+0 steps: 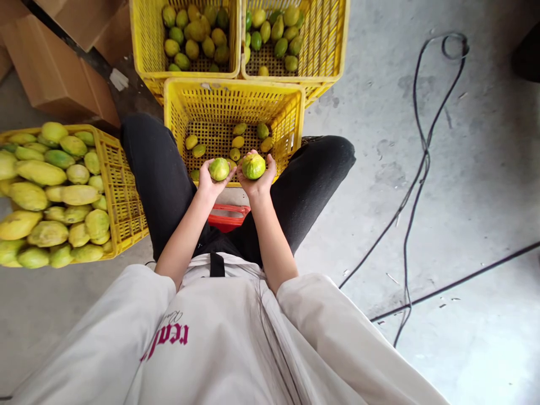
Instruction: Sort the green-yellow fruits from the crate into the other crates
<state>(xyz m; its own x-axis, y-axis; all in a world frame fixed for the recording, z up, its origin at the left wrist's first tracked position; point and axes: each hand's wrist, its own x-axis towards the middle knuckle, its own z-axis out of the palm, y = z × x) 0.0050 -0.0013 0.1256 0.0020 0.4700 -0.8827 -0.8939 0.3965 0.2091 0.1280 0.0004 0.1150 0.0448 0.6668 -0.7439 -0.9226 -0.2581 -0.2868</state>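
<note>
In my left hand (212, 181), turned palm up, rests a green-yellow papaya (220, 169), seen nearly end-on. My right hand (262, 179) cups a second papaya (253, 166), yellower at the top and ridged green below. Fingers curl round the sides of both fruits, and the hands are side by side, almost touching. They are over the near edge of a yellow slatted crate (234, 84) between my knees. Several smaller-looking papayas (198, 151) lie scattered on its floor; my hands partly hide the near ones.
Two more yellow crates (134, 42) (343, 39) with green and yellow fruit stand behind. At left a yellow crate (120, 197) is heaped with papayas. Cardboard boxes (54, 73) lie at upper left. Black cables (422, 169) cross the concrete floor at right. Something red (228, 219) shows between my legs.
</note>
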